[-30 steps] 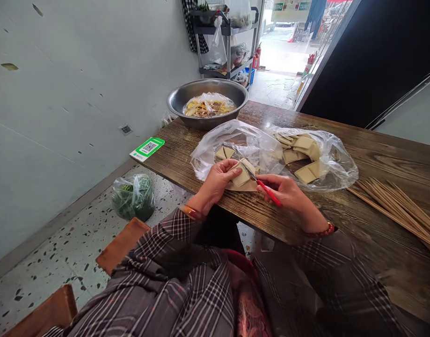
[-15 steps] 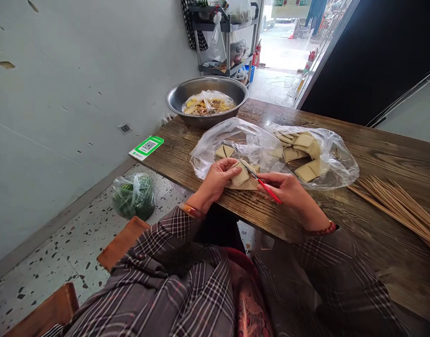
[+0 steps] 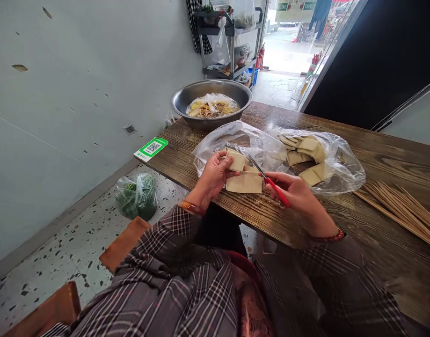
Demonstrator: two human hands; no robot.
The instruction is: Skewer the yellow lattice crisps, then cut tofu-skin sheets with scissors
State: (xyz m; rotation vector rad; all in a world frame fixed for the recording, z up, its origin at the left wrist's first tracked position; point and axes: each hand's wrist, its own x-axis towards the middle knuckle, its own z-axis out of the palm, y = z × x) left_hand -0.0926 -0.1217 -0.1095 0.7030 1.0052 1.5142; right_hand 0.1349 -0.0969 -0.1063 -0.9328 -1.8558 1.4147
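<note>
Between thumb and fingers, my left hand (image 3: 215, 174) pinches a flat beige tofu sheet piece (image 3: 236, 160). My right hand (image 3: 294, 191) is closed around the red handles of a pair of scissors (image 3: 276, 189), whose blades point up and left, apart from the held piece. Below the hands a larger beige tofu sheet (image 3: 244, 183) lies flat near the table edge. Just behind my left hand spreads a clear plastic bag (image 3: 215, 140). To the right, folded tofu sheets (image 3: 308, 146) lie in and on another clear plastic bag (image 3: 348, 164).
A steel basin (image 3: 181, 105) with bagged food stands at the table's far end. Wooden skewers (image 3: 399, 206) lie at the right. A green QR card (image 3: 152, 148) sits at the left corner. On the floor is a bag of greens (image 3: 136, 196); a shelf cart (image 3: 232, 30) stands behind.
The scissors have drawn away right from the piece in my left hand. My left hand has lifted that piece a little up and left, uncovering more of the sheet on the table.
</note>
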